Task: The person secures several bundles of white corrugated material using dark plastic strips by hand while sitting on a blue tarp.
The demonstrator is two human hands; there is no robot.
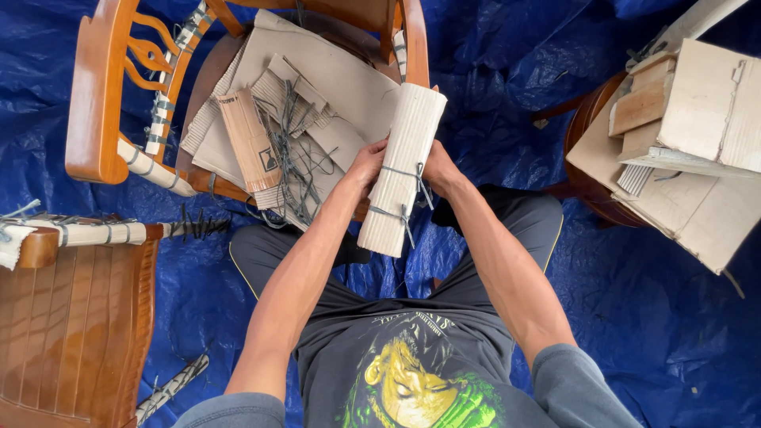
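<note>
Both hands [400,166] gripping ribbed cardboard roll [400,170], seemingly string-tied

Pale ribbed cardboard roll [401,170] with grey ties; blue tarp [650,317]; orange-brown wooden chair [95,103]; tan cardboard sheets [333,75].

Whole floor is covered with a crinkly blue tarp [650,317], lit by bright even daylight. Top centre there's a glossy orange-brown wooden armchair [99,95] with carved slats, its seat stacked with flat cardboard sheets [333,71] and dark string. Lower left, another wooden chair [71,317], arm wrapped in padding. Right edge has a round wooden seat [590,119] piled with cardboard pieces [705,119] and wood blocks
</note>
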